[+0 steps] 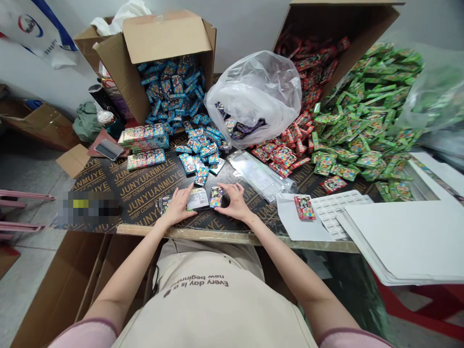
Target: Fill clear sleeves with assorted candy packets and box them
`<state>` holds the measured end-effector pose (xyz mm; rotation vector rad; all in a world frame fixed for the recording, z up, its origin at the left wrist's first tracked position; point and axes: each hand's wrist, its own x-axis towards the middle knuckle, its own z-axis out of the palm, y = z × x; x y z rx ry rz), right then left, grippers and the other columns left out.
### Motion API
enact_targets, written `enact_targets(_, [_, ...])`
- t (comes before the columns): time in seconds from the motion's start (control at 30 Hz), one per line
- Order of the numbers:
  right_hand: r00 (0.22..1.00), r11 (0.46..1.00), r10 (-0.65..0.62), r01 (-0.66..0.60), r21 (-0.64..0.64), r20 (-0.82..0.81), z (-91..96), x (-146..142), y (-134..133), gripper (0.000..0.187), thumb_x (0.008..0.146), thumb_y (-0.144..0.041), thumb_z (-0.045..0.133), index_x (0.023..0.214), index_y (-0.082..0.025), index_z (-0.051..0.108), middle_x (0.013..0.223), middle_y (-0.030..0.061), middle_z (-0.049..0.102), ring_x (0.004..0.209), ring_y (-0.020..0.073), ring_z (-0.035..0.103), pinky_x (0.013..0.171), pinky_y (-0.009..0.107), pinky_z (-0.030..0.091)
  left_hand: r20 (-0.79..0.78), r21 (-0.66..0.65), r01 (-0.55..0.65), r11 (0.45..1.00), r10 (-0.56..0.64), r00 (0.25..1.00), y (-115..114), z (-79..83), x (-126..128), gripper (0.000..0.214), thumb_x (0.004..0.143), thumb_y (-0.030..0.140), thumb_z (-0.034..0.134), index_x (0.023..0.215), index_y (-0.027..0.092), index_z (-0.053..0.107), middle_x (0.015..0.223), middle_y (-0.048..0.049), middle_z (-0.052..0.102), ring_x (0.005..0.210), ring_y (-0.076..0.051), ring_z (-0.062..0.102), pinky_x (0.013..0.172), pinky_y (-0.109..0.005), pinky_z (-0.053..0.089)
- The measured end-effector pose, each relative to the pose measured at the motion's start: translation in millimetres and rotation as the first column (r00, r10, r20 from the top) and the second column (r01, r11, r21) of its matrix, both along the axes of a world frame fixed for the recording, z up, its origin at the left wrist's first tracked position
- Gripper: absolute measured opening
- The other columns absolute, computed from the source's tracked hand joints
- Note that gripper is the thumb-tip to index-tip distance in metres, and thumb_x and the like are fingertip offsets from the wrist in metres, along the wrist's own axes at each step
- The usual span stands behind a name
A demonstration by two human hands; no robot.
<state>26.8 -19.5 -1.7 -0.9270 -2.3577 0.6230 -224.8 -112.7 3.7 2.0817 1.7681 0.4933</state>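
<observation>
My left hand [179, 207] grips the left end of a small box with a white barcode label [198, 198], thumb along the near edge and forefinger along the far edge. My right hand [235, 201] holds a small purple printed box [216, 197] between thumb and fingers, close beside the barcode box. Both boxes are low at the table's front edge. Part of a dark printed pack [165, 204] shows under my left hand; the rest of it is hidden. Just beyond my hands lie blue printed boxes [201, 175], some loose, some heaped.
Behind stand a carton [165, 36] spilling blue boxes, a clear bag [253, 87] with purple boxes, and piles of red [284, 157] and green boxes [362, 121]. Clear sleeves [259, 176], a sticker sheet [340, 208] and white boards [406, 237] lie right; a phone [108, 149] lies left.
</observation>
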Motion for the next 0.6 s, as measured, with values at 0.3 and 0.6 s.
enact_targets(0.3, [0.994,0.968,0.01,-0.037,-0.246,-0.11,3.6,-3,-4,0.101,0.064,-0.057,0.078,0.148,-0.027,0.03,0.149,0.0144,0.042,0.14,0.0334,0.034,0.114,0.057,0.013,0.101,0.032,0.023,0.999,-0.027,0.995,-2,12.1,0,0.108,0.069,0.034,0.075,0.153,0.024,0.009,0.14,-0.0122,0.049,0.13,-0.03,0.046,0.117,-0.055,0.017])
enact_targets(0.6, [0.916,0.918,-0.381,0.357,-0.175,-0.127,5.6,15,6,0.057,0.094,-0.044,0.044,0.148,-0.03,0.03,0.146,0.0111,0.047,0.132,0.0271,0.047,0.113,0.059,0.013,-0.017,0.067,0.038,0.997,-0.037,0.999,11,1.1,7,0.106,0.073,0.039,0.07,0.153,0.021,0.004,0.132,-0.0131,0.054,0.124,-0.031,0.051,0.114,-0.057,0.023])
